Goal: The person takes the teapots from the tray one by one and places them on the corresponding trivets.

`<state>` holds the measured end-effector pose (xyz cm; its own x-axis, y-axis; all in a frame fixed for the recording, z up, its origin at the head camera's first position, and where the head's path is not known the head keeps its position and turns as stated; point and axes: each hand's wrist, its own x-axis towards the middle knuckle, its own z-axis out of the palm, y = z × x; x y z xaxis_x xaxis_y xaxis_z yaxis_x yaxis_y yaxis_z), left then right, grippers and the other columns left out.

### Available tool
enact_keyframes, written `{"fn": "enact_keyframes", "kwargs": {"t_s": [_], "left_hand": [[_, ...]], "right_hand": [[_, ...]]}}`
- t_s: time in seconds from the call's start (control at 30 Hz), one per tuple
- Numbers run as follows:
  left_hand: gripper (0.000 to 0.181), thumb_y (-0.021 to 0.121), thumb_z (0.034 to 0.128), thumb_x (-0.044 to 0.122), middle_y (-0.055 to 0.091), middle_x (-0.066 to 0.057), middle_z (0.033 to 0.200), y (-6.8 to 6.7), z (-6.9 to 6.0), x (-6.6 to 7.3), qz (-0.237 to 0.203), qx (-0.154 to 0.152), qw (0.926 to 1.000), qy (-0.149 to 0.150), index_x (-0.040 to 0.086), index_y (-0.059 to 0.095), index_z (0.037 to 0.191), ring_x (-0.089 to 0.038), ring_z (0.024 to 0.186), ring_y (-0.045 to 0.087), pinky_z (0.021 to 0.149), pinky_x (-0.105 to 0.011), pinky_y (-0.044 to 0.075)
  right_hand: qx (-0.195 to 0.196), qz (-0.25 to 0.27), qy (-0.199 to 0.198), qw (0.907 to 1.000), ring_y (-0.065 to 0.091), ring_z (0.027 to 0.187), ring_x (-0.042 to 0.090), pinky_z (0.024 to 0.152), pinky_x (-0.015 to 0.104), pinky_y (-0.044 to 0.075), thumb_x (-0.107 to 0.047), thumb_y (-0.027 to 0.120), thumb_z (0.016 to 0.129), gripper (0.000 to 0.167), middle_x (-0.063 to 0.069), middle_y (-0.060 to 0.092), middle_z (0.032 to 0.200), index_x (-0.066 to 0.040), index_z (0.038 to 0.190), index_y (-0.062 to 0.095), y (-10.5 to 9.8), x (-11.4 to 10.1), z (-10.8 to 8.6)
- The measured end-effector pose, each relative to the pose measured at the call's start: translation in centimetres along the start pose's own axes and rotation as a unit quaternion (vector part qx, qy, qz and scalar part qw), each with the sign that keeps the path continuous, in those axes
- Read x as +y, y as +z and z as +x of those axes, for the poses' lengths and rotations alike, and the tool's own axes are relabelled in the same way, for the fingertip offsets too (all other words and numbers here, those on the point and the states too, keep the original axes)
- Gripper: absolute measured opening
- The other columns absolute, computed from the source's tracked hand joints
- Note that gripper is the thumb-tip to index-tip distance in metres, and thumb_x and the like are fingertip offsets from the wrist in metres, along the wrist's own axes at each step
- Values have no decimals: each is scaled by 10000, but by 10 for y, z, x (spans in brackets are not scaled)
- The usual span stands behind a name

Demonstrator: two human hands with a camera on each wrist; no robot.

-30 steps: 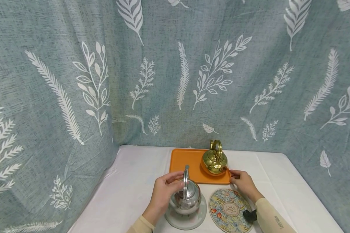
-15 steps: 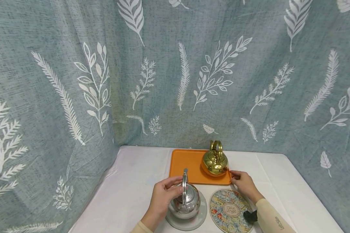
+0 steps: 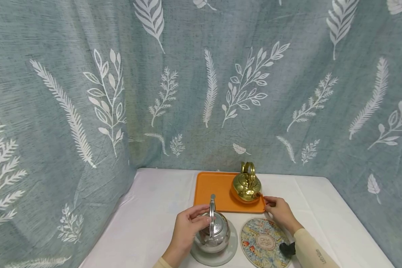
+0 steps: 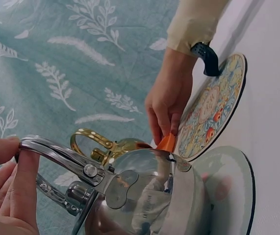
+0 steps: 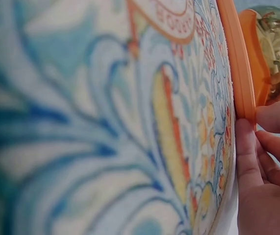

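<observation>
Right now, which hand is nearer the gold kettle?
Right. The right hand pinches the edge of the orange tray, close beside the gold kettle; the left hand is farther off, left of it and nearer the person, gripping the silver kettle.

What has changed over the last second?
The silver kettle came slightly nearer or lower over the pale round mat; I can't tell which. The left hand holding its handle moved with it. No grip changed. Unmoved: the right hand pinching the orange tray, gold kettle, floral round mat.
</observation>
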<state>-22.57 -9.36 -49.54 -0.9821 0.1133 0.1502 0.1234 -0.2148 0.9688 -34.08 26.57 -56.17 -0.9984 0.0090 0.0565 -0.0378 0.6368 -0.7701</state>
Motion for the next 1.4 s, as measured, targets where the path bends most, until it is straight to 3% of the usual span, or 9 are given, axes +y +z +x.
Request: {"fn": "enact_keyframes", "kwargs": {"t_s": [0.37, 0.5, 0.57, 0.67, 0.8, 0.9, 1.0, 1.13, 1.4], "left_hand": [[428, 804, 948, -28, 732, -248, 1259, -6, 4, 7, 174, -168, 9997, 104, -144, 670, 1338, -192, 1025, 779, 912, -300, 639], [328, 739, 1008, -15, 740, -263, 1216, -21, 23, 12, 364, 117, 9983, 449, -130, 684, 1310, -244, 1008, 788, 900, -351, 652], [281, 711, 1029, -19, 751, -246, 1196, -34, 40, 12, 807, 322, 9937, 712, -110, 706, 1295, -268, 1000, 792, 894, -364, 655], [273, 734, 1027, 13, 766, -180, 1220, -57, 67, 8, 2138, 437, 9719, 885, -44, 745, 1294, -284, 1056, 773, 946, -400, 643], [419, 794, 1006, 108, 704, -165, 1394, -81, 98, -3, 3772, -130, 9243, 562, 35, 714, 1411, -383, 1261, 680, 1083, -522, 561], [593, 837, 977, 143, 576, -182, 1568, -91, 116, -11, 4319, -833, 8976, 294, 54, 629, 1526, -436, 1428, 544, 1174, -597, 460], [729, 884, 937, 173, 458, -183, 1667, -94, 131, -19, 4638, -1380, 8746, 292, 32, 564, 1576, -427, 1519, 437, 1230, -609, 380], [844, 916, 908, 206, 388, -209, 1703, -92, 144, -25, 4819, -1743, 8583, 274, -13, 497, 1608, -423, 1553, 380, 1254, -595, 345], [947, 961, 849, 188, 385, -215, 1702, -94, 158, -41, 4746, -1922, 8589, -32, -44, 459, 1617, -430, 1561, 362, 1275, -568, 318]], "right_hand": [[8, -21, 10, 10000, 685, 1031, 256, 861, 393, 620, 21, 664, 994, 446, 159, 736, 1191, 125, 1427, 633, -8, -2, 0], [21, -24, 17, 10000, 684, 1027, 256, 856, 397, 612, 17, 671, 989, 448, 153, 741, 1181, 125, 1423, 636, -12, -4, 3], [-21, -31, 21, 10000, 691, 1034, 258, 865, 405, 616, 2, 675, 992, 444, 155, 744, 1179, 127, 1417, 639, -13, -4, 5], [-123, 3, 12, 9999, 717, 1034, 282, 887, 435, 634, -40, 663, 1021, 444, 179, 737, 1191, 131, 1429, 622, -17, -6, 6], [-44, 11, -187, 9998, 730, 1064, 360, 925, 508, 630, -111, 644, 1076, 450, 243, 720, 1222, 136, 1449, 595, -32, -12, 9], [62, -31, -357, 9993, 681, 1197, 437, 1013, 571, 582, -185, 624, 1115, 476, 287, 689, 1326, 112, 1484, 577, -48, -20, 16], [39, -60, -413, 9991, 598, 1331, 486, 1095, 623, 518, -297, 582, 1146, 542, 300, 625, 1451, 82, 1532, 546, -65, -32, 24], [-65, -134, -369, 9992, 515, 1420, 501, 1151, 657, 452, -449, 514, 1158, 654, 295, 539, 1557, 48, 1584, 503, -82, -52, 34], [-227, -80, -471, 9986, 450, 1483, 484, 1194, 656, 406, -493, 489, 1157, 685, 270, 468, 1630, 10, 1622, 469, -88, -75, 47]]}}
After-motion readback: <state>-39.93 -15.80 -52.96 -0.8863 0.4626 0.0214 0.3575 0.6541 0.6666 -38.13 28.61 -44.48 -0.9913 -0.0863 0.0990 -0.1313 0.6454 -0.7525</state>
